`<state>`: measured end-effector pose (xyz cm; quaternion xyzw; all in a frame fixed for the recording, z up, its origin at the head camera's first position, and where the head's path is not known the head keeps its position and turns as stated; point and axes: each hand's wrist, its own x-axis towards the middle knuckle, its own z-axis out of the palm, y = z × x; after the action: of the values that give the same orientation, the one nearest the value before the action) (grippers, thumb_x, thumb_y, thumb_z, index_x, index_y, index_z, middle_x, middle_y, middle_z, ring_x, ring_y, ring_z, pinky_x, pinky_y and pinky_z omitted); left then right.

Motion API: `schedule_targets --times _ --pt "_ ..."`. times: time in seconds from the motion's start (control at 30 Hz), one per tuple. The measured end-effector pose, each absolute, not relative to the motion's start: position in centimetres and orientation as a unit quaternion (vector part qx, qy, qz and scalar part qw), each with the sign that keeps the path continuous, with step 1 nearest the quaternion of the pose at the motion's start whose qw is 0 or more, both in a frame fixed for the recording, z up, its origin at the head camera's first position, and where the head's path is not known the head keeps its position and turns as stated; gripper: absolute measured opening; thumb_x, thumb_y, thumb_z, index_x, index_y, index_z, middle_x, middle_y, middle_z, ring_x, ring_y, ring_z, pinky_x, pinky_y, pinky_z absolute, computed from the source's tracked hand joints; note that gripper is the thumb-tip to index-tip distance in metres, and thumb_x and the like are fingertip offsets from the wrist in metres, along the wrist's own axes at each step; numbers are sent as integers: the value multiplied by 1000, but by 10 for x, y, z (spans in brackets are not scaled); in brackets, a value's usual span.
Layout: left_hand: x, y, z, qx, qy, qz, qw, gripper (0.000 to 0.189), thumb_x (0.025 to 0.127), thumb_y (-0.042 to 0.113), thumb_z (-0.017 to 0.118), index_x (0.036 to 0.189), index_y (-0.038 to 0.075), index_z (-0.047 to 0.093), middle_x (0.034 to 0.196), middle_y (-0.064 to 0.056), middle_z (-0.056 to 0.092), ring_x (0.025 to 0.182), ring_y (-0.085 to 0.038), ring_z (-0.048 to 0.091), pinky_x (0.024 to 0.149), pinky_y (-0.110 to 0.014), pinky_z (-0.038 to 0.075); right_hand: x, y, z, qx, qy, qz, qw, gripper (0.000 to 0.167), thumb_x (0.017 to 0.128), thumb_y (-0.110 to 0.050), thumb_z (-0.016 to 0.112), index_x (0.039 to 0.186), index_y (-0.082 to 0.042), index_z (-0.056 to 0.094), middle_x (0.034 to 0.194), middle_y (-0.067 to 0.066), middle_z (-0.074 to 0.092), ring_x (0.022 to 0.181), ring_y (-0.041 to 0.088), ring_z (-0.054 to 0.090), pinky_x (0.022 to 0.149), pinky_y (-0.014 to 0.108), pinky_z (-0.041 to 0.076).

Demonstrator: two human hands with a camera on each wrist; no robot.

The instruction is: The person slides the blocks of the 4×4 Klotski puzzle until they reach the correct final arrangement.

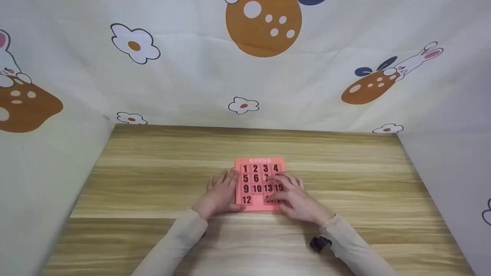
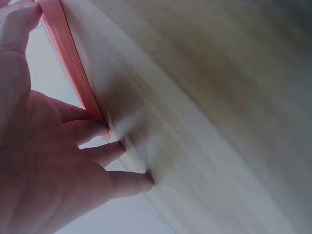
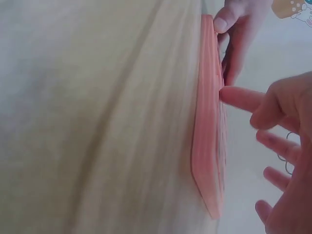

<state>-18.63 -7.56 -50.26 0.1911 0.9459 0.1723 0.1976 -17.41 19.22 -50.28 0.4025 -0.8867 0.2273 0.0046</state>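
A pink number sliding puzzle (image 1: pixel 260 207) lies flat on the table. Its upper rows read 1 to 4, then 5, 6, 7 and a covered tile. Below come 9, 10, 13, 15; the bottom row has 12, a gap, then tiles partly under fingers. My left hand (image 1: pixel 220 195) rests along the left edge, fingers spread straight, thumb at the near left corner; in the left wrist view, fingertips (image 2: pixel 146 183) meet the table beside the frame. My right hand (image 1: pixel 299 199) reaches over the right side, its index fingertip on a bottom-row tile right of the gap, other fingers loosely extended.
The wood-grain table (image 1: pixel 153 161) extends around the puzzle on every side. A pale printed cloth (image 1: pixel 184 84) with flowers, rabbits and orange shapes stands behind the table and at both sides. A black strap piece (image 1: pixel 320 243) sits at the right wrist.
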Motion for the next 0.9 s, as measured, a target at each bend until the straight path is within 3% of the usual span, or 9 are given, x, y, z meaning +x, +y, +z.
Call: schedule_targets --times 0.13,0.57,0.9 --pt "-187 -76 -504 193 946 172 195 109 79 54 71 154 2 12 160 -16 7 144 -39 6 110 -65 3 -173 189 -505 405 -882 242 -17 37 80 -8 67 115 -19 71 148 14 38 139 38 22 107 63 16" --pt "-186 -77 -502 191 946 179 193 109 79 53 73 154 1 12 160 -17 7 144 -38 5 110 -65 4 -172 197 -509 393 -887 242 14 29 79 -11 69 108 -14 72 145 15 40 136 38 26 105 63 20" --pt "-186 -76 -503 192 946 178 191 108 79 53 72 154 2 13 160 -16 7 144 -38 6 111 -63 4 -171 204 -509 372 -895 248 -4 30 81 -11 68 111 -16 71 147 16 38 138 44 23 105 71 13"
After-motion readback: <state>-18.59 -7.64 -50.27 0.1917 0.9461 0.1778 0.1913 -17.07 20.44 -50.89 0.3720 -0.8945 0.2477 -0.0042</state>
